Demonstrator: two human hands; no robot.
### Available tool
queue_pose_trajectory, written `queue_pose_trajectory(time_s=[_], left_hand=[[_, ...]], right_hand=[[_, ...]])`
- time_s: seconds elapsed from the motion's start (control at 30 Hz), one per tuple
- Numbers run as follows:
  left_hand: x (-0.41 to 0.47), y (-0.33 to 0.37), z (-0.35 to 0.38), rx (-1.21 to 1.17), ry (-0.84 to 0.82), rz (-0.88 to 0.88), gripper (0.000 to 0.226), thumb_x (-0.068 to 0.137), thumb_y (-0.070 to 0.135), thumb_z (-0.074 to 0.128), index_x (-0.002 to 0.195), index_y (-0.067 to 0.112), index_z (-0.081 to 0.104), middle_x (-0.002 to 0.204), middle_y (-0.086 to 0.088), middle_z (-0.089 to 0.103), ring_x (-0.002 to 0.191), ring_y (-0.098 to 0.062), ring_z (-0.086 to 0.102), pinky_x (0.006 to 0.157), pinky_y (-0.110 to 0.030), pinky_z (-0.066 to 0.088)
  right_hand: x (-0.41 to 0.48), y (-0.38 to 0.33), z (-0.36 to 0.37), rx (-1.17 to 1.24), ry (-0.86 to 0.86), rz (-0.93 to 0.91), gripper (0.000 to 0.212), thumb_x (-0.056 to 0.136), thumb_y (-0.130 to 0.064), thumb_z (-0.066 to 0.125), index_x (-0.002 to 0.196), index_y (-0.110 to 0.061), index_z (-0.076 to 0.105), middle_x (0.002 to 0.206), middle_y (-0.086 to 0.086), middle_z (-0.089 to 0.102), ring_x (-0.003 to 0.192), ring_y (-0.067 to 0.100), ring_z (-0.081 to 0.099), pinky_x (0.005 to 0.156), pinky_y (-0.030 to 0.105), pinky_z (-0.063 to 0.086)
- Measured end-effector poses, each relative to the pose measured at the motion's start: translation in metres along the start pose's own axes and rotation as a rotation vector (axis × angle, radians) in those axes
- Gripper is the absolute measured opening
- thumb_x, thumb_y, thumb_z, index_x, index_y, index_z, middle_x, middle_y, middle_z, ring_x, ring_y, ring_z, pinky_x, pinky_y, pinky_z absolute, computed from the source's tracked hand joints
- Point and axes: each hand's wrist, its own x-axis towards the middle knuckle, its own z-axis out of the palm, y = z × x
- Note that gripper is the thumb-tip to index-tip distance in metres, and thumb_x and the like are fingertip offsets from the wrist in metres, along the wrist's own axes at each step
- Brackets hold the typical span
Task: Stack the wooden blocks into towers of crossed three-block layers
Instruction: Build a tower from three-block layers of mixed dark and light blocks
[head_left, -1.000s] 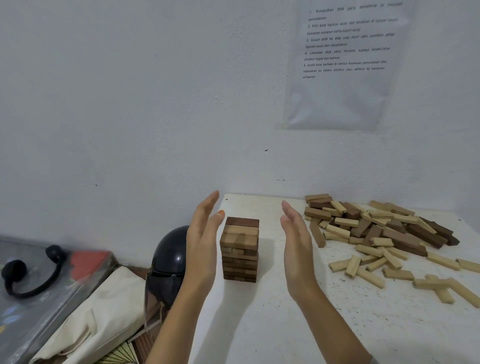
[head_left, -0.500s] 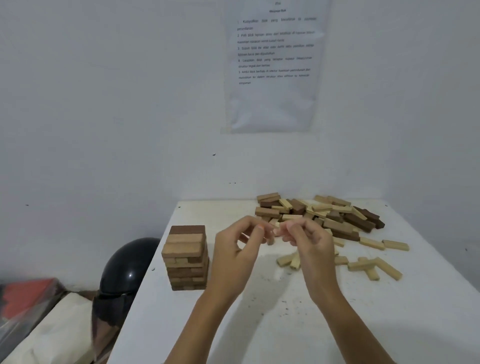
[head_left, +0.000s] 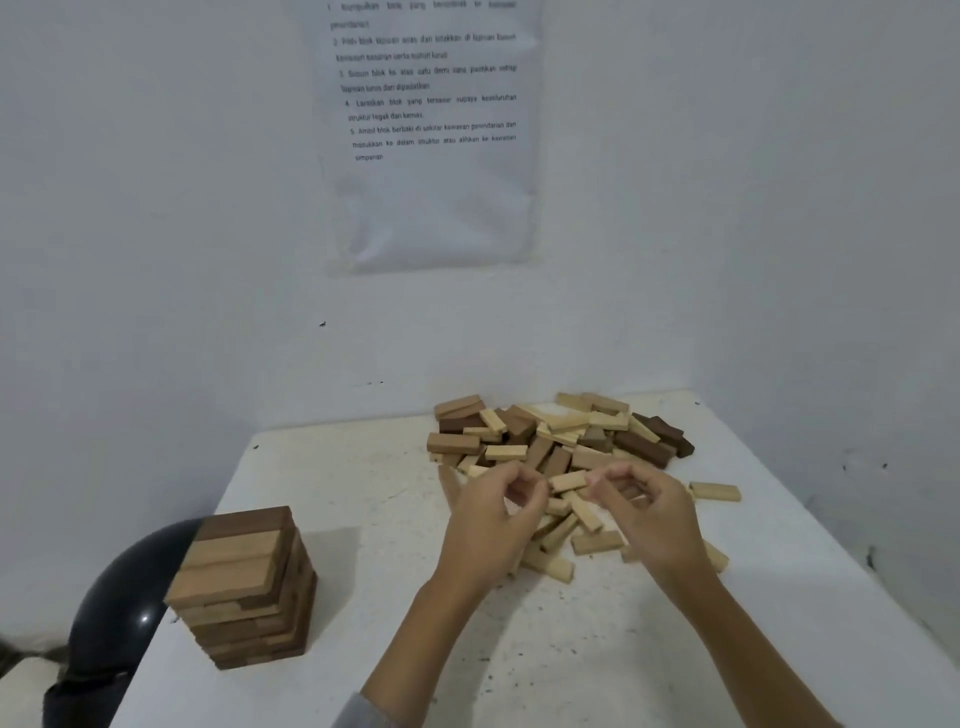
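Note:
A finished tower (head_left: 244, 587) of crossed brown layers stands at the table's left front edge. A loose pile of light and dark wooden blocks (head_left: 561, 431) lies at the back middle, with several pale blocks scattered in front of it. My left hand (head_left: 493, 525) and my right hand (head_left: 649, 519) hover over the pile's near edge with their fingers curled. Between their fingertips is one pale block (head_left: 569, 480), pinched at each end. Some scattered blocks are hidden under my palms.
The white table (head_left: 395, 499) sits in a corner of white walls; a printed instruction sheet (head_left: 431, 135) hangs above. A black helmet (head_left: 119, 618) lies off the table's left edge beside the tower. A single pale block (head_left: 714, 491) lies to the right.
My hands left the tower's sides and moved right to the loose pile, then parted slightly with a pale block between the fingertips. The view turned right and closer; the tower stands untouched.

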Motion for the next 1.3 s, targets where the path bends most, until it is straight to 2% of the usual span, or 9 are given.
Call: queue_pose_trajectory(time_s=[0.17,0.3,0.47,0.57,0.8,0.9,1.0,1.13,1.3], left_hand=[[0.032,-0.011,0.024,0.150,-0.027,0.036,0.014,0.096,0.017,0.053,0.099,0.018,0.067,0.093,0.008,0.065,0.088,-0.003,0.059,0.075,-0.020,0.050],[0.054,-0.022,0.041,0.201,-0.005,0.074,0.012,0.096,0.015,0.053,0.093,0.015,0.064,0.093,0.004,0.064,0.088,-0.011,0.060,0.078,-0.038,0.053],[0.068,-0.030,0.055,0.259,0.042,0.062,0.004,0.092,0.019,0.062,0.095,0.017,0.063,0.092,0.007,0.061,0.090,-0.011,0.055,0.079,-0.035,0.050],[0.072,-0.028,0.058,0.312,0.067,0.020,0.025,0.085,0.025,0.070,0.107,0.019,0.061,0.094,0.008,0.059,0.092,-0.012,0.051,0.080,-0.032,0.048],[0.073,-0.019,0.063,0.428,0.038,-0.064,0.046,0.086,0.017,0.068,0.128,0.024,0.050,0.103,0.006,0.062,0.104,-0.016,0.043,0.079,-0.027,0.037],[0.069,-0.018,0.066,0.425,0.086,-0.061,0.044,0.085,0.011,0.067,0.125,0.023,0.053,0.096,0.010,0.058,0.097,-0.012,0.040,0.081,-0.027,0.038],[0.061,-0.019,0.065,0.350,0.110,-0.028,0.042,0.085,0.011,0.066,0.122,0.026,0.055,0.093,0.015,0.055,0.094,-0.006,0.042,0.084,-0.024,0.039],[0.051,-0.019,0.056,-0.106,0.123,-0.036,0.039,0.088,0.007,0.067,0.119,0.029,0.058,0.093,0.010,0.065,0.089,-0.005,0.063,0.079,-0.023,0.054],[0.046,-0.017,0.037,-0.338,0.160,-0.090,0.033,0.096,0.013,0.055,0.125,0.029,0.058,0.114,0.008,0.062,0.102,-0.003,0.060,0.080,-0.016,0.051]], right_hand=[[0.032,0.022,-0.009,-0.204,-0.005,-0.086,0.020,0.082,-0.005,0.073,0.078,-0.024,0.069,0.081,-0.005,0.069,0.074,0.009,0.061,0.069,0.012,0.049],[0.052,0.039,-0.013,-0.370,-0.055,-0.217,0.027,0.080,-0.005,0.074,0.084,-0.032,0.068,0.090,-0.009,0.067,0.095,0.013,0.061,0.083,0.037,0.054],[0.069,0.055,-0.016,-0.450,-0.058,-0.356,0.027,0.075,-0.008,0.077,0.093,-0.028,0.071,0.094,-0.012,0.068,0.096,0.015,0.060,0.087,0.037,0.048],[0.073,0.064,-0.016,-0.484,-0.109,-0.356,0.035,0.073,-0.010,0.078,0.101,-0.030,0.070,0.100,-0.022,0.064,0.100,0.012,0.058,0.086,0.042,0.047],[0.072,0.066,-0.022,-0.486,-0.194,-0.309,0.050,0.076,-0.004,0.077,0.108,-0.038,0.061,0.101,-0.032,0.056,0.100,-0.002,0.051,0.085,0.010,0.034],[0.070,0.066,-0.023,-0.477,-0.189,-0.258,0.054,0.076,-0.002,0.076,0.108,-0.042,0.057,0.099,-0.023,0.061,0.097,0.003,0.054,0.084,0.010,0.038],[0.069,0.065,-0.024,-0.472,-0.174,-0.258,0.061,0.077,0.001,0.074,0.110,-0.045,0.054,0.099,-0.012,0.061,0.097,0.003,0.054,0.085,0.016,0.041],[0.064,0.055,-0.024,-0.369,-0.162,-0.209,0.068,0.081,0.015,0.057,0.118,-0.042,0.052,0.108,-0.011,0.044,0.105,-0.006,0.046,0.091,0.007,0.038],[0.066,0.045,-0.014,-0.185,-0.223,-0.124,0.058,0.096,0.000,0.047,0.137,-0.041,0.046,0.116,-0.011,0.039,0.112,-0.003,0.043,0.107,0.032,0.040]])
